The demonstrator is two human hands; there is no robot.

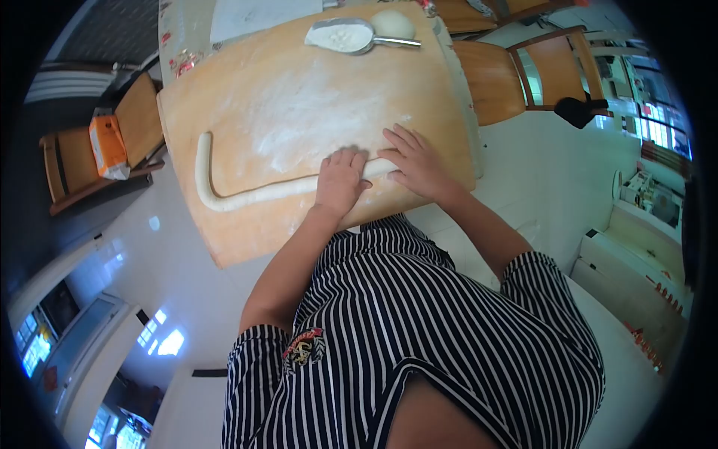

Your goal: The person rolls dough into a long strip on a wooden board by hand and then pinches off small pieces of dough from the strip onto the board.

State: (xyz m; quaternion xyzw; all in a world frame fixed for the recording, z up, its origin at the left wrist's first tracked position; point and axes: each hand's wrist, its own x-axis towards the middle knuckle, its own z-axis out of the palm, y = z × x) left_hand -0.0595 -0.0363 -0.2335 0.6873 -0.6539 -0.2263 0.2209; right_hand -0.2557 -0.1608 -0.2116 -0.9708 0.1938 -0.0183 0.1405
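A long rope of white dough [258,196] lies on the floured wooden board [247,108], its left part bent upward into a hook. My left hand [342,178] rests palm down over the rope near its right part, fingers stretched out. To its right, my right hand [411,161] lies over the rope's right end, fingers spread. The stretch of dough between the two hands shows; the parts under the palms are hidden. Loose flour is spread over the board's middle.
At the board's far edge a metal scoop [351,36] with flour lies beside a round dough ball [394,25]. Wooden chairs stand right [490,81] and left [138,120] of the table; an orange bag [109,146] sits on the left chair.
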